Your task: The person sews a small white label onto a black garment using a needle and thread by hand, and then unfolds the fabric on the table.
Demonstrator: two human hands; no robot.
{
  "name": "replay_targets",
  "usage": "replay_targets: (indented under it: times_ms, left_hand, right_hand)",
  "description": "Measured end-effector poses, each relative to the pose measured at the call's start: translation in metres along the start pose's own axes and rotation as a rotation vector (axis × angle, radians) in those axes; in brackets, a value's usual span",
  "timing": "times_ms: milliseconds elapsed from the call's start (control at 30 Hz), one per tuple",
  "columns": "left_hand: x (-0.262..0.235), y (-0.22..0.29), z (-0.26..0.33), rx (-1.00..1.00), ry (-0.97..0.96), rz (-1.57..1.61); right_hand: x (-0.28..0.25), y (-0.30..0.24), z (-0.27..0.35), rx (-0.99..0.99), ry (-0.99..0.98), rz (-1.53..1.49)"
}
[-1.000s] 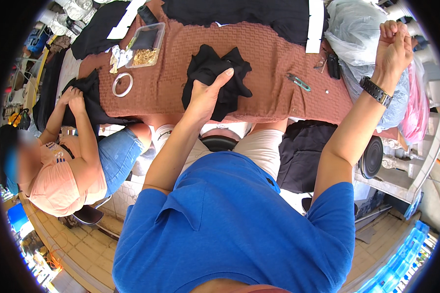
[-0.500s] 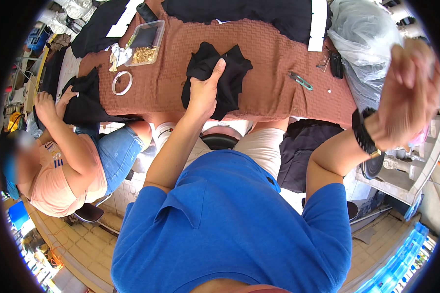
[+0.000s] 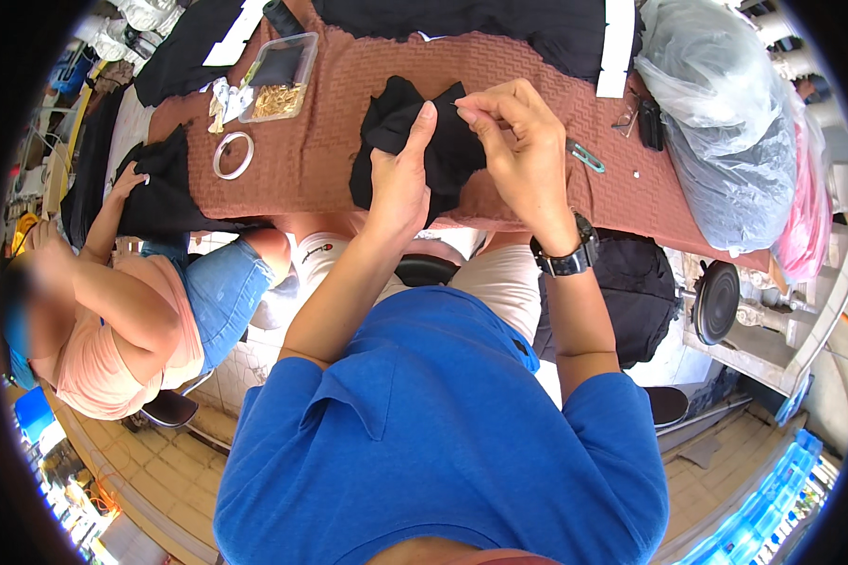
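Observation:
A folded piece of black cloth (image 3: 454, 160) is gripped in my left hand (image 3: 400, 188), its thumb lying on top and the other fingers underneath. My right hand (image 3: 526, 151) is closed in a pinch at the cloth's upper right edge. Between its thumb and index finger shows a thin, pale tip that looks like a sewing needle (image 3: 455, 103); most of it is hidden by the fingers. Any thread is too fine to make out. Right of this hand, small green thread snips (image 3: 586, 155) lie on the brown table cover (image 3: 292, 179).
A clear plastic box (image 3: 283, 80) of gold-coloured bits and a white tape roll (image 3: 233, 155) lie to the left. Black fabric (image 3: 481, 19) covers the far edge. Bulky plastic bags (image 3: 716, 122) stand at right. A co-worker (image 3: 127, 330) sits at left, holding black cloth.
My right hand has come from the far right, raised, back to the cloth's upper right edge. My left hand keeps its grip. The co-worker's nearer arm has drawn back toward the head.

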State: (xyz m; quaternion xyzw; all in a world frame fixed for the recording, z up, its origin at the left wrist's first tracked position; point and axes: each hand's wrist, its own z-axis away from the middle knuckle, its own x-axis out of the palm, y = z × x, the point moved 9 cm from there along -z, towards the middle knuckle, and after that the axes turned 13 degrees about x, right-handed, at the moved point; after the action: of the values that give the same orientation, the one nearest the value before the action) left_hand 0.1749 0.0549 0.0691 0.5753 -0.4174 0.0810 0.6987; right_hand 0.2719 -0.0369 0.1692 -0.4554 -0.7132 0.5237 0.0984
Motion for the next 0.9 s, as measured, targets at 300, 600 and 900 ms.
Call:
replay_targets:
  times_ms: [300, 600, 900]
  left_hand:
    - [0.005, 0.011, 0.007, 0.045, -0.033, -0.013]
    - [-0.001, 0.006, 0.005, 0.075, -0.063, -0.056]
    - [0.004, 0.022, 0.007, 0.278, -0.031, -0.305]
  right_hand:
    - [0.004, -0.010, 0.010, -0.019, 0.065, 0.079]
    - [0.005, -0.011, 0.010, -0.039, 0.054, 0.089]
    - [0.002, -0.012, 0.007, -0.035, 0.026, 0.099]
